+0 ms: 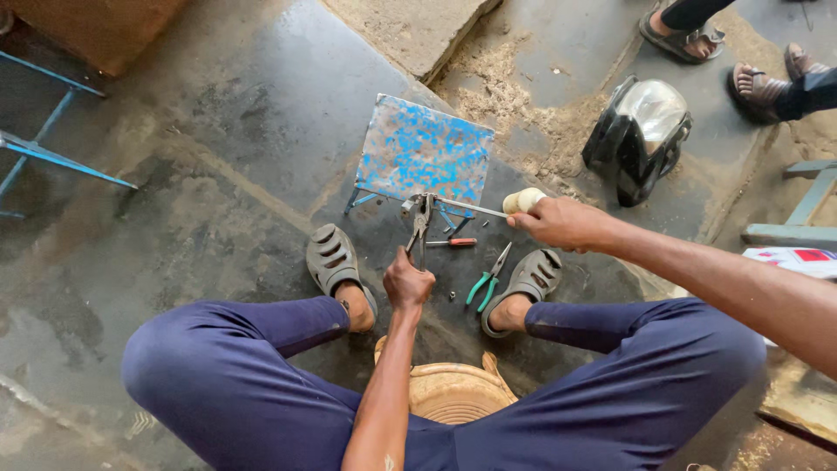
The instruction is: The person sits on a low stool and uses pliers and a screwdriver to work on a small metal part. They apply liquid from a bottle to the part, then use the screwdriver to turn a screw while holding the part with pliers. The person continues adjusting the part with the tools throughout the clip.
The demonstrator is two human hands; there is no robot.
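Head view, pliers (pixel 421 220) in left hand (pixel 407 283), rod (pixel 471 208) in right hand (pixel 558 222)

Upright pliers (pixel 421 222) clamping horizontal rod (pixel 471 208)

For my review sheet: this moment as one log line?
left hand: grips pliers | right hand: holds screwdriver | both at stool edge

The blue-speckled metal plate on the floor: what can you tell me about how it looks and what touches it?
The metal plate is a roughly square sheet, grey with worn, patchy blue paint. It lies tilted on thin blue legs on the dark floor, in front of the person's sandalled feet. At its near edge, pliers in the left hand bite a small fitting, where a slim metal rod held by the right hand also meets it.
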